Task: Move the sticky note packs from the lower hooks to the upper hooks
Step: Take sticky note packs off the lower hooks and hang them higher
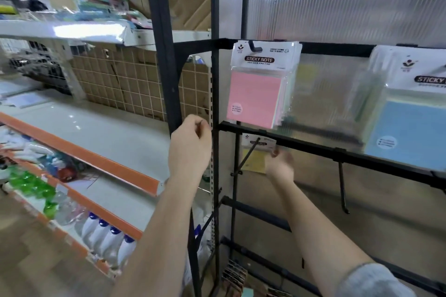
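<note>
A yellow sticky note pack (253, 159) hangs on the lower hook (249, 154) under the middle black bar. My right hand (280, 164) reaches up to its right edge and pinches the pack's white header. My left hand (190, 140) is raised beside the black upright post, fingers curled, holding nothing. On the upper hook (255, 47) hangs a bunch of packs with a pink one (255, 101) in front. A blue pack (407, 128) hangs on the upper bar at the right edge.
An empty black hook (344, 190) sticks out from the middle bar to the right. Black rack bars (313, 144) cross in front of a ribbed plastic wall. To the left stand white shelves with orange edges (96, 154) holding bottles (108, 236) and packets.
</note>
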{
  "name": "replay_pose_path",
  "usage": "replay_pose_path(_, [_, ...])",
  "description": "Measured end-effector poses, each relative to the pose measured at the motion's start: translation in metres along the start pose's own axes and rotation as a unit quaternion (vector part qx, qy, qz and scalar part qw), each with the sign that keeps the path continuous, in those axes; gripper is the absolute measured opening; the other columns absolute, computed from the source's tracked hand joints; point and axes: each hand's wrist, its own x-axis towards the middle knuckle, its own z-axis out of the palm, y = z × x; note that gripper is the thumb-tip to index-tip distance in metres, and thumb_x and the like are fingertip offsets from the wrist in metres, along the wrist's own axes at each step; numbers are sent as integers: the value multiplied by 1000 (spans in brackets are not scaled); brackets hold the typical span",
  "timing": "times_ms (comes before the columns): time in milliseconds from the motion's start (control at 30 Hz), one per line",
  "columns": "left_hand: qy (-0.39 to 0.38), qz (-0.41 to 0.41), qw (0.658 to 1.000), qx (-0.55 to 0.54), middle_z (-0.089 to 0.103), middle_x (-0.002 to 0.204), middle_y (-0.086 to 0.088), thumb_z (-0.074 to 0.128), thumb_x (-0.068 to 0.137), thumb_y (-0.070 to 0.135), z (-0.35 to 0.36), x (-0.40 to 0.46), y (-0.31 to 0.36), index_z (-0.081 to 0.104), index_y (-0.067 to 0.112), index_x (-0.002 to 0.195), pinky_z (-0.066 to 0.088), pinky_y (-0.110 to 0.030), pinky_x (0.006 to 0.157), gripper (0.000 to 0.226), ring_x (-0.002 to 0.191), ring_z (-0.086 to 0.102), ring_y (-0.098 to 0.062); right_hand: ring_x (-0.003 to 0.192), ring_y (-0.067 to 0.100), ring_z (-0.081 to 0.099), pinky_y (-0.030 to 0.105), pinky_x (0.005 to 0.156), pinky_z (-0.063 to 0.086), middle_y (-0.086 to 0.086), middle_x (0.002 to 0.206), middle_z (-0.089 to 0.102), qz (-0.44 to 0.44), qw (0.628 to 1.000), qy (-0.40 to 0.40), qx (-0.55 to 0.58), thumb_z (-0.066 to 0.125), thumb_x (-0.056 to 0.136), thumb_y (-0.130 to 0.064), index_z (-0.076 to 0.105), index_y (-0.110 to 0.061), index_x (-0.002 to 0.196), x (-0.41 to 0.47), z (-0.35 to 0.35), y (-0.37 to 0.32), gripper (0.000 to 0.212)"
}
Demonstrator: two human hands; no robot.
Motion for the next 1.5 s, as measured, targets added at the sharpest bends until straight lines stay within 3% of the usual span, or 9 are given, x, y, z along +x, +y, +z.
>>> replay_pose_path(133, [-2, -20, 997, 68, 58, 72, 1, 44, 96, 23, -7, -7, -21, 56, 20, 88, 41, -24, 57, 14, 69, 55, -17, 99, 31, 61, 36, 83, 47, 15, 111, 63, 0, 998, 42, 48, 47, 96, -14, 58, -4, 111, 5, 6, 2, 21])
replay_pose_path(267, [-9, -28, 995, 96, 49, 63, 4, 46, 95, 23, -10, -9, -29, 53, 21, 85, 32, -20, 50, 13, 62, 48, -13, 90, 26, 61, 35, 78, 48, 12, 104, 63, -26, 992, 95, 73, 55, 95, -21, 57, -6, 106, 6, 14, 5, 19])
replay_pose_path(667, [3, -35, 994, 103, 43, 57, 10, 46, 95, 22, -15, -10, -33, 53, 21, 83, 31, -18, 50, 14, 56, 44, -9, 80, 21, 56, 27, 68, 40, 4, 97, 62, -44, 979, 179, 90, 56, 94, -31, 59, -14, 100, 0, 28, 14, 18])
replay_pose_path(800, [-2, -41, 994, 104, 43, 56, 10, 45, 95, 21, -18, -10, -34, 54, 22, 82, 34, -21, 50, 16, 57, 45, -9, 83, 20, 56, 27, 70, 39, 3, 96, 60, -61, 983, 143, 101, 54, 95, -29, 60, -10, 104, 5, 27, 13, 22])
replay_pose_path(933, [-2, -39, 994, 106, 44, 57, 9, 46, 95, 21, -19, -11, -35, 54, 21, 83, 33, -20, 50, 15, 57, 45, -10, 79, 30, 63, 37, 69, 50, 6, 79, 58, -66, 993, 81, 62, 44, 99, -29, 58, -9, 90, 9, 28, 11, 26])
replay_pose_path(1033, [0, -36, 994, 101, 46, 57, 7, 45, 95, 19, -21, -12, -36, 56, 18, 84, 40, -23, 51, 15, 56, 48, -12, 79, 31, 57, 32, 67, 42, 10, 82, 56, -86, 991, 69, 81, 42, 100, -26, 57, -5, 95, 1, 27, 10, 26])
replay_pose_path(1200, [12, -38, 994, 101, 51, 63, 5, 45, 94, 17, -28, -14, -41, 60, 15, 88, 41, -23, 55, 16, 64, 52, -19, 64, 21, 44, 31, 54, 23, 5, 69, 50, -168, 981, 75, 63, 39, 102, -19, 49, -6, 81, -25, 23, 11, 27])
replay_pose_path(1267, [19, -41, 994, 101, 50, 62, 7, 45, 94, 17, -32, -16, -43, 60, 15, 88, 43, -26, 57, 16, 66, 50, -17, 57, 15, 41, 30, 52, 27, -2, 63, 44, -173, 981, 58, 70, 36, 102, -21, 41, -12, 75, -38, 19, 10, 29])
replay_pose_path(1500, [20, -55, 992, 111, 52, 60, 5, 45, 94, 17, -40, -29, -48, 60, 16, 86, 38, -26, 55, 17, 66, 51, -21, 61, 8, 46, 30, 56, 34, -4, 70, 51, -190, 975, 18, 111, 32, 103, -26, 50, -11, 86, -82, 12, 6, 29])
